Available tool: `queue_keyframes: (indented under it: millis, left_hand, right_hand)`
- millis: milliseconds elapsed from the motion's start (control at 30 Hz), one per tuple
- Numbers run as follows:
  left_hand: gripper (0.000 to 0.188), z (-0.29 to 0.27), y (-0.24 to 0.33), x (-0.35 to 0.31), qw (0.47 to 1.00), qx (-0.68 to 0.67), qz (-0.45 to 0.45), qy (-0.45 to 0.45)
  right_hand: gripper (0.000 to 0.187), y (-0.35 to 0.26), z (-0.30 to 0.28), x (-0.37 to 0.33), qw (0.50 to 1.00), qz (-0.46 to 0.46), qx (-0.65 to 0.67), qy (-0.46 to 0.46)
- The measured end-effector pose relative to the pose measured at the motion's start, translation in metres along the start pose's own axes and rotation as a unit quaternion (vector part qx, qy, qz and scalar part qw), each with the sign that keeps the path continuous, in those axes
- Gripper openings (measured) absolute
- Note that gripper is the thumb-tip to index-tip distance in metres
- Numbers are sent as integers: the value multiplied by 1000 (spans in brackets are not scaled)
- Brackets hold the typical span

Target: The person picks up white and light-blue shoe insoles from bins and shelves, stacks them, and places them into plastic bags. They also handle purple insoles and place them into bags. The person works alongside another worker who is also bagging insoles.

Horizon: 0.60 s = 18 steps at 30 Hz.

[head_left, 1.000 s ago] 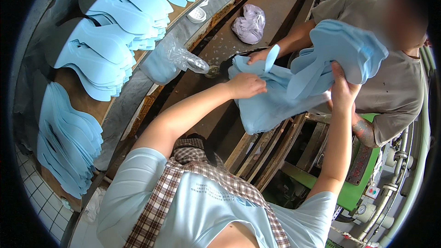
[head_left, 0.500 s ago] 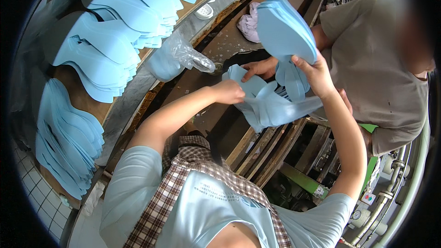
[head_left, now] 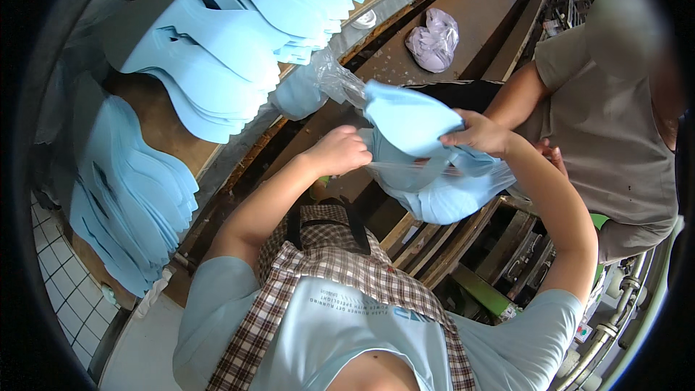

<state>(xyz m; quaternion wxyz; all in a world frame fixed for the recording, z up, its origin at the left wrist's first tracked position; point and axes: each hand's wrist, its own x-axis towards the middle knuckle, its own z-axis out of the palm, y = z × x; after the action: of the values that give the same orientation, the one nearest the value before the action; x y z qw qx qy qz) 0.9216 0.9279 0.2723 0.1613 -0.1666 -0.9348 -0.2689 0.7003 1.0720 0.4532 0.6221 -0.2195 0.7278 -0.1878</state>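
My left grip (head_left: 339, 150) closed on clear plastic bag (head_left: 496, 179) | my right grip (head_left: 474, 134) pinching blue sole-shaped sheets (head_left: 407, 122) | I'd best hold the mouth taut, sheets squared

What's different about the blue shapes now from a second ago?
The right hand has swung its stack of blue shapes leftward to the clear bag's mouth. The co-worker's hand seen there earlier no longer shows at that spot. The left hand still grasps the bag's edge, and blue piles remain on the table.
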Motion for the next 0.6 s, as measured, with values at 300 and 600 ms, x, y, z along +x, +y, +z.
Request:
queue_keyframes:
  millis: [300,600]
  left_hand:
    - [22,-35,-5,-3,970,-36,-241,5]
    - [32,20,-33,12,902,-55,-412,-120]
  right_hand:
    - [44,39,25,-9,938,189,-250,-146]
    - [39,96,54,22,912,34,-409,-18]
